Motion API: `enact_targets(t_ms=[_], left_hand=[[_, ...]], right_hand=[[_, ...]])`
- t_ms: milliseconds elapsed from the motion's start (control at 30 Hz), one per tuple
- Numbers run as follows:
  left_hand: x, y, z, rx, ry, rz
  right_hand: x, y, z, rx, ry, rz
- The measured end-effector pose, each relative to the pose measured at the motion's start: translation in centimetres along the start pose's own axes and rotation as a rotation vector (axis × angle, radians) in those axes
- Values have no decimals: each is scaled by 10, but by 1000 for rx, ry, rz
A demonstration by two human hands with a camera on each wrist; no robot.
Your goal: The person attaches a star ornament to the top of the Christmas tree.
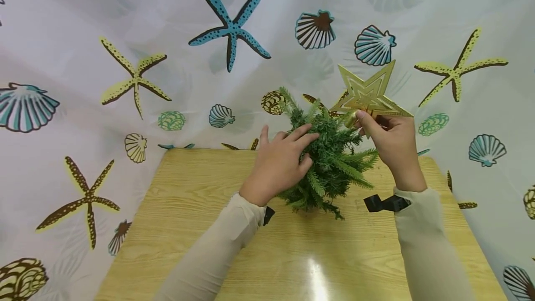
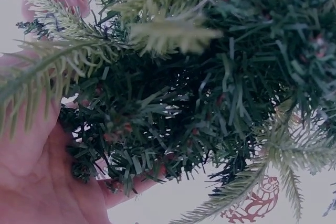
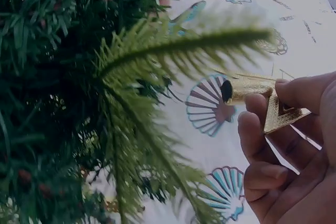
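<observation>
A small artificial Christmas tree (image 1: pixel 330 166) stands on the table, its green branches leaning in several directions. My left hand (image 1: pixel 282 159) holds it from the left near its upper part, fingers spread over the foliage and thumb lower down. In the left wrist view, the needles (image 2: pixel 173 93) partly hide that hand. To the right of the treetop, my right hand (image 1: pixel 393 143) pinches a gold star tree topper (image 1: pixel 368 89) near its base. The topper's short hollow tube (image 3: pixel 244 92) points toward the tree, apart from the branches in the right wrist view.
The tree stands on a light wooden table (image 1: pixel 196 175). Behind and beside it hangs a white cloth (image 1: pixel 175 8) printed with starfish and shells. Black straps (image 1: pixel 386 203) show at the cuffs of the light sleeves.
</observation>
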State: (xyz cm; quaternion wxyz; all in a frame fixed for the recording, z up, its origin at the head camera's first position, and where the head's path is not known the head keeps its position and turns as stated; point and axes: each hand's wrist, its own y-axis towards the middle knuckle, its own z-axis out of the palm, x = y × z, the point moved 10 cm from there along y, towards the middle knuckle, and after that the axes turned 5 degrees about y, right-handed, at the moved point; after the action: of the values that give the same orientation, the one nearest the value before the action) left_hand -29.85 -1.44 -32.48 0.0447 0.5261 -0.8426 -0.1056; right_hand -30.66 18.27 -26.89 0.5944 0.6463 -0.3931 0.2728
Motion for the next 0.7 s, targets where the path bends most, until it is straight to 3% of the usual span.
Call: enact_targets(t_ms=[367, 700], left_hand=[[1, 0, 0, 8, 19, 12], [0, 1, 1, 12, 20, 13]], right_hand=[[-11, 17, 32, 99, -28, 38], [-28, 24, 43, 151, -71, 75]])
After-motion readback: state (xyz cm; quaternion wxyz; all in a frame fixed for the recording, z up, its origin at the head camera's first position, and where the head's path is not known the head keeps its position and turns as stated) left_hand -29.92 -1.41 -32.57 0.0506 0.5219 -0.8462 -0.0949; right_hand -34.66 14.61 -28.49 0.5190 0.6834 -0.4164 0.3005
